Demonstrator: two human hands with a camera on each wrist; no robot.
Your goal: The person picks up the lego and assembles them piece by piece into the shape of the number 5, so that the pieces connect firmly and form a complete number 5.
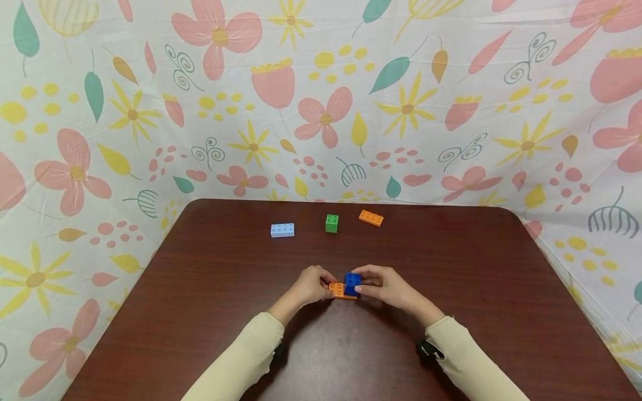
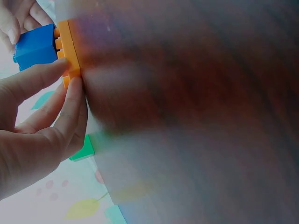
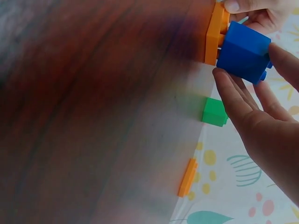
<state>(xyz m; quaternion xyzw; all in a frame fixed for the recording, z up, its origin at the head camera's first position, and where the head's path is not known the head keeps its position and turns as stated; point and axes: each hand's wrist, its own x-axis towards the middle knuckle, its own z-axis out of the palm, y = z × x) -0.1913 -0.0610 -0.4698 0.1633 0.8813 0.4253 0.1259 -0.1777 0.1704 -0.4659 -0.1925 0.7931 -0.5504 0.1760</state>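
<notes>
An orange flat brick [image 1: 336,289] lies on the dark wooden table, its left end pinched between the thumb and fingers of my left hand [image 1: 312,286]. My right hand [image 1: 390,286] holds a blue block [image 1: 353,283] over the right end of that orange brick. In the right wrist view the blue block [image 3: 244,52] sits slightly tilted on the orange studs [image 3: 222,39], with a narrow gap showing along one side. The left wrist view shows fingertips on both faces of the orange brick [image 2: 71,49].
Toward the back of the table [image 1: 230,262] stand a light blue brick [image 1: 282,230], a green block [image 1: 332,223] and a second orange flat brick [image 1: 371,218]. Behind the far edge hangs a flower-patterned cloth [image 1: 326,111].
</notes>
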